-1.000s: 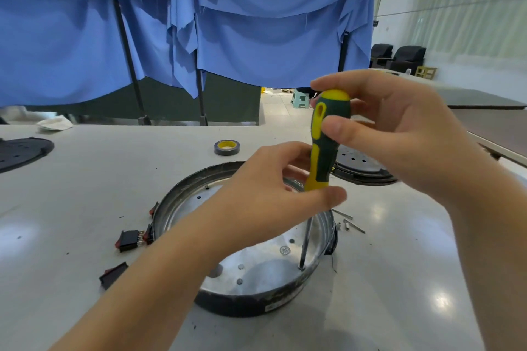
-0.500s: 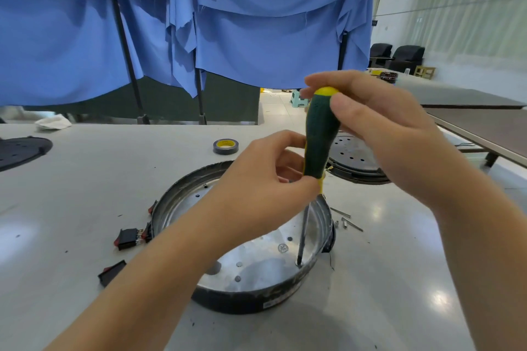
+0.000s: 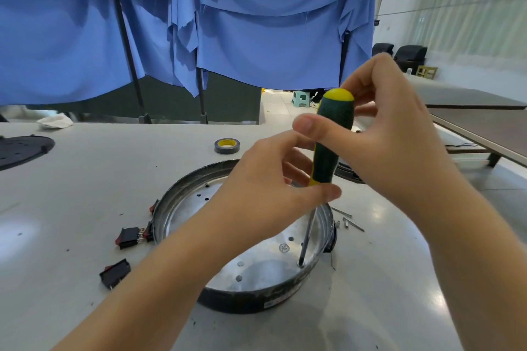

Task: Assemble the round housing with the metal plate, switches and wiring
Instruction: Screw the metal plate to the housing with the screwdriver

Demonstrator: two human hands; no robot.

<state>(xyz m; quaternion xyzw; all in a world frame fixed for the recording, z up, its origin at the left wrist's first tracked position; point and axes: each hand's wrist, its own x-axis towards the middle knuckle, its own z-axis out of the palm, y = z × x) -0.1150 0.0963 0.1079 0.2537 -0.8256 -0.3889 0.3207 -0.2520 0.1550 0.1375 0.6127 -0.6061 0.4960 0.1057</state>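
Note:
The round housing (image 3: 256, 298) lies on the table with the shiny metal plate (image 3: 265, 268) inside it. A green and yellow screwdriver (image 3: 332, 134) stands nearly upright, its tip on a screw (image 3: 301, 263) at the plate's near right. My right hand (image 3: 382, 134) grips the handle's upper part. My left hand (image 3: 271, 194) pinches the yellow collar at the bottom of the handle, above the shaft. Two black rocker switches with red ends (image 3: 129, 236) (image 3: 114, 272) lie left of the housing; another red-ended part (image 3: 154, 205) sticks out of its left wall.
A roll of tape (image 3: 227, 146) lies beyond the housing. Loose screws (image 3: 346, 218) sit to its right. A black perforated disc (image 3: 20, 148) is at far left, another partly hidden behind my right hand. Blue cloth hangs at the table's back edge.
The screwdriver handle has turned in my right hand, so the yellow stripe no longer faces me. My right thumb has shifted across the handle. The tip stays on the same screw.

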